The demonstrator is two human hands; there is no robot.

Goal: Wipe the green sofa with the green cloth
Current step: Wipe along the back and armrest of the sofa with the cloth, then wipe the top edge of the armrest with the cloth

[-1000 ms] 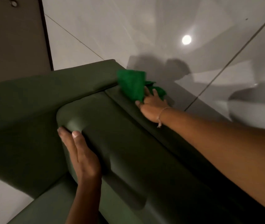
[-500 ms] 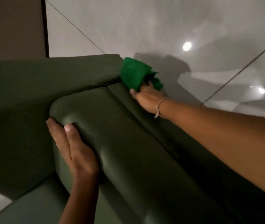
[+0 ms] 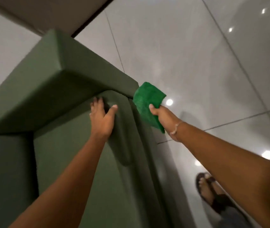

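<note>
- right hand [image 3: 161, 116] is closed around the green cloth [image 3: 147, 102], thumb on top; cloth is bunched and sits at the outer edge of the green sofa [image 3: 61, 89], by the corner where the armrest ends. whether it's touching the fabric there, can't tell.
- left hand [image 3: 101, 117] is spread flat, fingers apart, pressing the cushion [image 3: 75, 162] near its top corner. holding nothing.
- step in hand looks like wiping the seam and edge beside the cushion.
- to do it well: flatten the cloth for more contact, run it along the seam in one direction.
- use the left hand to press the cushion aside and expose the gap.
- overlap passes, then move on to the armrest top.
</note>
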